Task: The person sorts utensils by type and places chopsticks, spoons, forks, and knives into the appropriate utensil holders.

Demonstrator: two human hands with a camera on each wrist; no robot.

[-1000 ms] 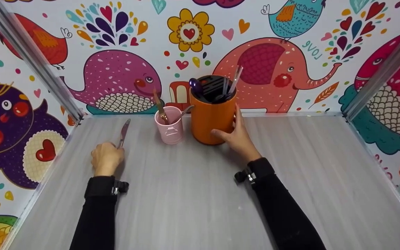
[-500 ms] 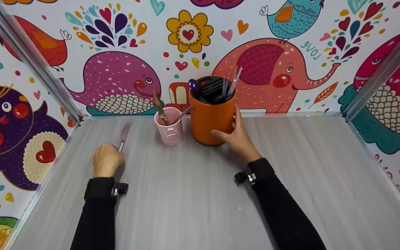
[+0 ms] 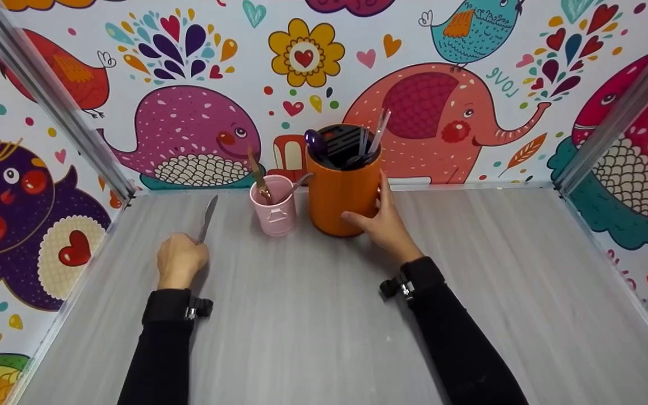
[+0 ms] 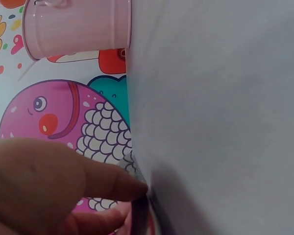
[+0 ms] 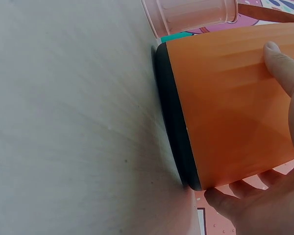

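Note:
At the left of the head view, my left hand [image 3: 182, 260] grips a table knife [image 3: 207, 219] by its handle, low over the table. The blade sticks out forward past the fingers, and most of the handle is hidden. My right hand [image 3: 387, 228] holds the orange utensil holder [image 3: 340, 197] from its right side, thumb across the front and fingers behind. The holder stands upright on the table; a purple spoon [image 3: 315, 139] and clear sticks [image 3: 379, 130] rise from its black slotted top. Just left of it stands a small pink bucket [image 3: 277, 218].
A gold-coloured knife-like utensil [image 3: 260, 179] and a thin silver handle [image 3: 301, 181] lean in the bucket. The patterned back wall [image 3: 313, 101] rises close behind both containers. Metal posts [image 3: 65, 107] stand at the corners of the grey table [image 3: 307, 315].
My left hand has shifted slightly to the right with the knife, whose blade has turned and now looks narrower. My right hand and the orange holder stay in place.

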